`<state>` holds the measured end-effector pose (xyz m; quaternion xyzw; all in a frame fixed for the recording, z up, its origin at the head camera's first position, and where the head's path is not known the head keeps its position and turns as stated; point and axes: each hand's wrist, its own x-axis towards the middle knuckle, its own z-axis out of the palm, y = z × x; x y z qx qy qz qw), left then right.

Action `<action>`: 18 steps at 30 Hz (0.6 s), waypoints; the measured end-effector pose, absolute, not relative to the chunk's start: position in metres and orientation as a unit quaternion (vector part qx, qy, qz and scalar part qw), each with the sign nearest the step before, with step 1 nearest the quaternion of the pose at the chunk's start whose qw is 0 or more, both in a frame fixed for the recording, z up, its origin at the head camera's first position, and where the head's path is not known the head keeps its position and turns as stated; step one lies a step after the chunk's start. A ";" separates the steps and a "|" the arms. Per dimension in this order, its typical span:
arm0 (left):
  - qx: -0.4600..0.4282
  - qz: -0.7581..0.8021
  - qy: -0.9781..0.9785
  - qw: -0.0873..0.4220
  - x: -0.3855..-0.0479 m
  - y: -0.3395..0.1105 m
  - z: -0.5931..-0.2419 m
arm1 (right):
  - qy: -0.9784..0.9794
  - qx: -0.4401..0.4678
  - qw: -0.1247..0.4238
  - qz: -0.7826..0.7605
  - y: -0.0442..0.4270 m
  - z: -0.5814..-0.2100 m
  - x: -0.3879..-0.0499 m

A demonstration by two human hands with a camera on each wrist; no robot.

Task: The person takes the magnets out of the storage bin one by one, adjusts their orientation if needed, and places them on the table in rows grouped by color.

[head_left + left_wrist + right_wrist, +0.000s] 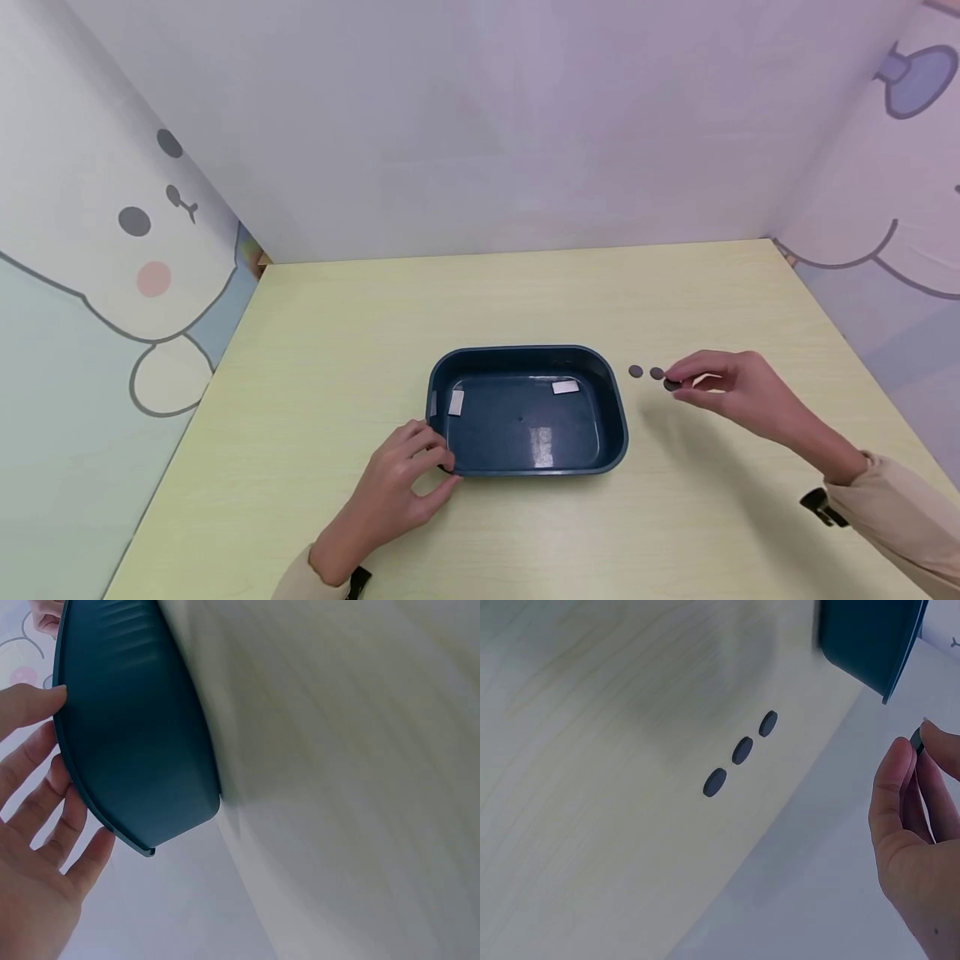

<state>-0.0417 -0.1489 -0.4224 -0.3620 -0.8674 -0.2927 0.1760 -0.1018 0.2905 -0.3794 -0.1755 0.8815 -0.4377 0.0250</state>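
A dark blue plastic tub (495,433) stands on the table. My left hand (408,479) is at its front left corner, thumb and fingertips gripping the rim; in the left wrist view the fingers (45,795) lie spread along that rim. To the tub's right, my right hand (738,392) pinches a small dark disc (916,740) between thumb and fingertips, raised above the table. Three similar dark discs (742,751) lie in a row on the table in the right wrist view. Two of them (636,371) show in the head view beside the fingertips.
Two white rectangular patches (456,402) show inside the tub; whether they are loose pieces or labels I cannot tell. The pale wooden table (337,333) ends at a plain light wall (495,150) at the back. Cartoon-printed panels (90,250) flank both sides.
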 end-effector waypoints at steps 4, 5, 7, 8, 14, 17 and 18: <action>-0.361 -0.292 -0.868 0.175 -0.042 -0.149 -0.422 | 0.884 -0.172 0.025 -0.434 0.293 -0.380 -0.102; -0.361 -0.292 -0.868 0.175 -0.042 -0.149 -0.422 | 0.884 -0.171 0.025 -0.435 0.294 -0.380 -0.102; -0.361 -0.292 -0.868 0.175 -0.042 -0.149 -0.422 | 0.884 -0.170 0.025 -0.436 0.295 -0.380 -0.102; -0.361 -0.292 -0.868 0.175 -0.042 -0.149 -0.422 | 0.884 -0.169 0.025 -0.436 0.295 -0.380 -0.102; -0.362 -0.293 -0.868 0.175 -0.042 -0.148 -0.421 | 0.879 -0.169 0.025 -0.444 0.298 -0.381 -0.101; -0.362 -0.292 -0.868 0.175 -0.042 -0.148 -0.421 | 0.880 -0.169 0.024 -0.443 0.300 -0.381 -0.102; -0.362 -0.291 -0.868 0.175 -0.042 -0.148 -0.421 | 0.880 -0.170 0.024 -0.442 0.300 -0.381 -0.102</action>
